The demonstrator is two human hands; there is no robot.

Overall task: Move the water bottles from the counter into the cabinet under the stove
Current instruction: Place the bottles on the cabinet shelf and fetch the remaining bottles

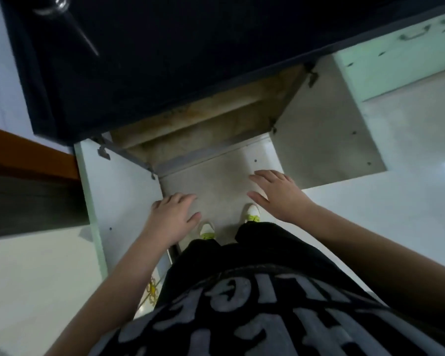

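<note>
I look straight down at the cabinet (216, 124) under the dark counter (165, 60). Both of its doors stand swung out: the left door (118, 186) and the right door (326, 140). The brownish inside shows a stained shelf and no bottle that I can see. My left hand (172, 217) hovers with fingers spread just right of the left door, holding nothing. My right hand (278, 194) is held out flat above the floor near the right door, also holding nothing. No water bottle is in view.
A pan handle and lid knob (62, 11) lie on the dark counter at top left. A mint-green drawer front (396, 55) is at the right. White floor tiles (396, 188) spread below; my two shoes (252, 213) stand between the doors. A brown frame (23, 155) is at the left.
</note>
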